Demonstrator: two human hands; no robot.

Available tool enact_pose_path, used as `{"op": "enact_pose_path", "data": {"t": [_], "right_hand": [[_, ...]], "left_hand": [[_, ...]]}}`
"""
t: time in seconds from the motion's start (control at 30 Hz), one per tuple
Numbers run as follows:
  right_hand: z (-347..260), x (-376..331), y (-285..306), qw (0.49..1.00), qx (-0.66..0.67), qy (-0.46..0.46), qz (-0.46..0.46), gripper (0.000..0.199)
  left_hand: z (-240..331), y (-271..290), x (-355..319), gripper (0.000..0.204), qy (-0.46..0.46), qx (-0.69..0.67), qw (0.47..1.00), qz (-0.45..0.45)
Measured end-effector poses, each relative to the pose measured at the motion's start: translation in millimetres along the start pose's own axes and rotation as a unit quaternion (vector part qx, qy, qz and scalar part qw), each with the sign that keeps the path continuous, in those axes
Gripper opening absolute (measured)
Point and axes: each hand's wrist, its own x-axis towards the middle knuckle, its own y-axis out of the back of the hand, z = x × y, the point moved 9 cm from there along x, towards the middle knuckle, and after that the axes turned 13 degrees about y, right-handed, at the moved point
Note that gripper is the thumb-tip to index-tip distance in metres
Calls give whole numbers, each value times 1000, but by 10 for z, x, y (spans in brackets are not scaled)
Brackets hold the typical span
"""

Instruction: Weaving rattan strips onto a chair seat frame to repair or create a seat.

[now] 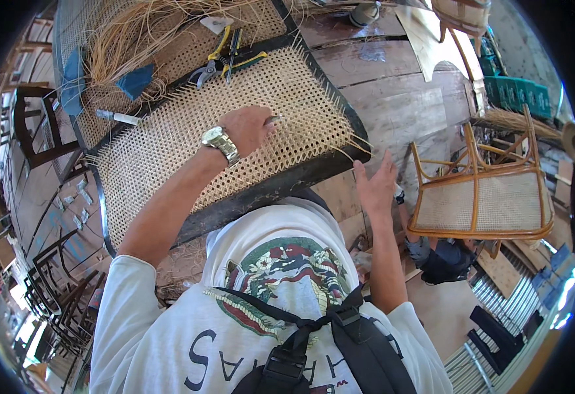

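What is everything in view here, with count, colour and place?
cane-woven furniture piece: one, tan, dark frame, before the person
loose strands: many, tan, on its far section
cutters: one, yellow-handled, on the cane
slim tool: one, dark and yellow, across the cutters
blue pieces: two, far left section
cane chair: one, orange-brown frame, right
dark chair frames: several, left
green container: one, far right
co-worker: one, dark clothing, right
wristwatch: one, metallic, left wrist
left hand: one, over the cane, closed around something small, unclear
right hand: one, open, beside the frame's right corner
Edge clutter: too unclear to count
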Motion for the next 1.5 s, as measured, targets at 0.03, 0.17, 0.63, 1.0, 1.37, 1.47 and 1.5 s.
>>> {"op": "enact_pose_path", "data": {"t": [0.03, 0.17, 0.63, 1.0, 1.37, 1.47, 1.5], "right_hand": [[-118, 115, 148, 1000, 4, 3, 0, 69], [-958, 402, 261, 950, 258, 177, 4, 39], [-2119, 944, -769, 904, 299, 276, -133, 9], [-3406, 1378, -1404, 907, 280, 255, -185, 18], [-2858, 1191, -1069, 879, 255, 276, -294, 35], [-2032, 1046, -289, 906, 266, 306, -121, 49], [-1793, 956, -95, 919, 202, 327, -82, 55]], "left_hand": [[-23, 49, -4, 22, 4, 2, 1000, 2], [-415, 333, -122, 27, 122, -74, 988, 61], [-829, 86, -261, 15, 215, -441, 866, 95], [-2170, 586, 42, 14, 219, -387, 877, 184], [-2762, 179, 218, 21, 286, -404, 856, 149], [-2808, 125, 171, 22, 323, -434, 837, 89], [-2809, 139, 196, 22, 323, -439, 834, 85]]}}
